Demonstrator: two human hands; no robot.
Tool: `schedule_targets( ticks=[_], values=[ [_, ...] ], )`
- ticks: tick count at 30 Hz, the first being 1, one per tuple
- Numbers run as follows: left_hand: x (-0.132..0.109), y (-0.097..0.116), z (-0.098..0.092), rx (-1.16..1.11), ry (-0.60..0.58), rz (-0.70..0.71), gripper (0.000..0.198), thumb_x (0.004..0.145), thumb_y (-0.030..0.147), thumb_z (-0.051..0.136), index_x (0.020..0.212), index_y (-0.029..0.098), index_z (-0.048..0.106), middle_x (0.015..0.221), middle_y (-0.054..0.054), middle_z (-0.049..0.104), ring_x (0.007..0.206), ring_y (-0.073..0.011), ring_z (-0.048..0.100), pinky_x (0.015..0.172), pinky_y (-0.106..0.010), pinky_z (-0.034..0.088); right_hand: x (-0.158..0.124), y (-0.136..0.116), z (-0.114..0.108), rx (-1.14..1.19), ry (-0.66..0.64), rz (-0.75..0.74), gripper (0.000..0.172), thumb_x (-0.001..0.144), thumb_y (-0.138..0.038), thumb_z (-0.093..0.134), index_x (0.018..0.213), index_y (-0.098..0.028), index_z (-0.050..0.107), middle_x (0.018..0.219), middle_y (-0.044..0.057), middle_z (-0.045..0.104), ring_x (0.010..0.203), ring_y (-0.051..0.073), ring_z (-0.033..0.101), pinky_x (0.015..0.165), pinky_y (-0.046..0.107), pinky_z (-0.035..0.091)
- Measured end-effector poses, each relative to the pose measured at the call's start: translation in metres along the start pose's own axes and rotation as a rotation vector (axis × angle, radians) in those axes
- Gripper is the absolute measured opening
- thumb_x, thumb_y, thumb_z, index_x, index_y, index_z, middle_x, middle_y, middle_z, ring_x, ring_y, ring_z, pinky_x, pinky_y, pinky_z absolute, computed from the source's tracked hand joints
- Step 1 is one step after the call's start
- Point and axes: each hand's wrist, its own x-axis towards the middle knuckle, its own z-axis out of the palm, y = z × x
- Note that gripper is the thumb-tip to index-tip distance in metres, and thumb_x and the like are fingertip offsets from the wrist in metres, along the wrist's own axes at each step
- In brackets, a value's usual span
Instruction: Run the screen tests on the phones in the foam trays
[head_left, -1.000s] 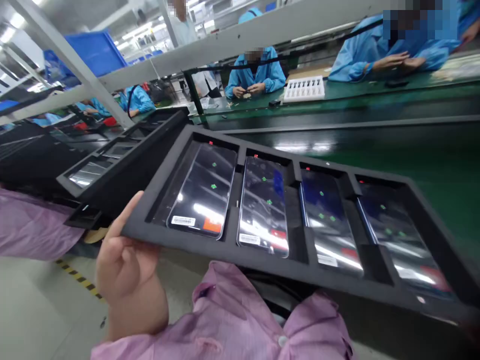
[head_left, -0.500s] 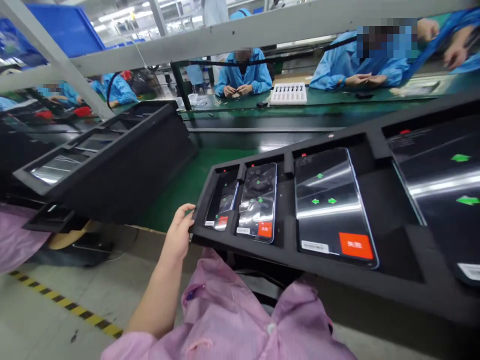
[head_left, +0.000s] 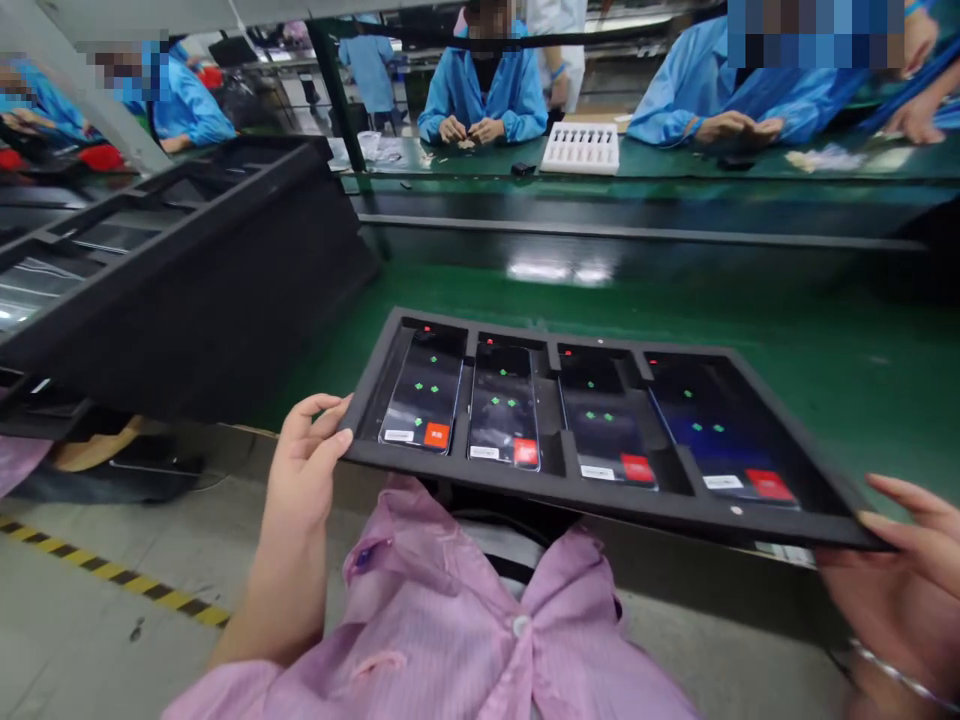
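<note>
A black foam compartment tray [head_left: 600, 497] is held roughly level in front of the person's chest, above the near edge of a green conveyor belt [head_left: 787, 320] and not resting on it. It has four compartments in a single row, each holding one glass-fronted smartphone [head_left: 421, 395] [head_left: 504, 405] [head_left: 606, 440] [head_left: 720, 440] lying flat, screen up, under film marked with small green arrows (a red sticker and a white barcode label show at the near end of each). The left hand [head_left: 300, 460] is at the tray's left end, its fingers closed and curled against the edge. The right hand [head_left: 900, 570] is at the tray's right corner, its fingers spread with the corner lying against them; a thin silver bracelet [head_left: 896, 678] circles that wrist. Pink striped smock sleeves and front [head_left: 450, 630] fill the lower foreground. To the left stands a second black foam tray [head_left: 187, 270], tilted steeply, with phones in its compartments. Beyond the belt, at a green workbench [head_left: 480, 155], sit co-workers in blue smocks [head_left: 484, 90] [head_left: 735, 90], and a white plastic holder [head_left: 580, 148] lies on the bench. Yellow-and-black hazard tape [head_left: 112, 585] runs along the grey floor.
</note>
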Motion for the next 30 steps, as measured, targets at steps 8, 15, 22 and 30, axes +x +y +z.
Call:
schedule_targets(
  ticks=[8, 15, 22, 30],
  values=[
    [0.004, 0.008, 0.002, -0.132, -0.005, -0.004, 0.045, 0.065, 0.014, 0.083, 0.102, 0.025, 0.061, 0.105, -0.004, 0.080, 0.100, -0.0260, 0.076, 0.088, -0.037, 0.062, -0.004, -0.021, 0.008, 0.558, 0.163, 0.597, 0.046, 0.030, -0.021, 0.074, 0.073, -0.024, 0.058, 0.073, -0.002, 0.054, 0.070, 0.020, 0.053, 0.064, 0.039, 0.048],
    [0.008, -0.023, 0.009, -0.030, 0.049, -0.133, 0.046, 0.065, 0.021, 0.078, 0.109, 0.025, 0.067, 0.102, -0.002, 0.079, 0.097, -0.0251, 0.076, 0.089, -0.037, 0.063, -0.016, -0.024, 0.014, 0.596, 0.211, 0.565, 0.042, 0.036, -0.023, 0.076, 0.077, -0.023, 0.067, 0.079, 0.001, 0.061, 0.070, 0.018, 0.055, 0.065, 0.034, 0.047],
    [0.001, -0.052, 0.008, 0.120, 0.063, -0.164, 0.043, 0.076, 0.030, 0.073, 0.119, 0.030, 0.069, 0.128, -0.003, 0.076, 0.135, -0.0340, 0.063, 0.120, -0.055, 0.048, -0.017, -0.016, 0.014, 0.586, 0.129, 0.534, 0.051, 0.051, -0.034, 0.075, 0.100, -0.027, 0.069, 0.090, 0.004, 0.070, 0.084, 0.027, 0.067, 0.081, 0.046, 0.057],
    [-0.002, -0.081, 0.007, 0.326, 0.208, -0.137, 0.034, 0.083, 0.050, 0.070, 0.115, 0.062, 0.073, 0.129, 0.024, 0.072, 0.141, -0.0400, 0.057, 0.126, -0.064, 0.039, -0.026, -0.016, 0.016, 0.464, 0.079, 0.385, 0.046, 0.069, -0.042, 0.065, 0.111, -0.023, 0.068, 0.111, 0.009, 0.075, 0.092, 0.027, 0.071, 0.081, 0.042, 0.060]
  ],
)
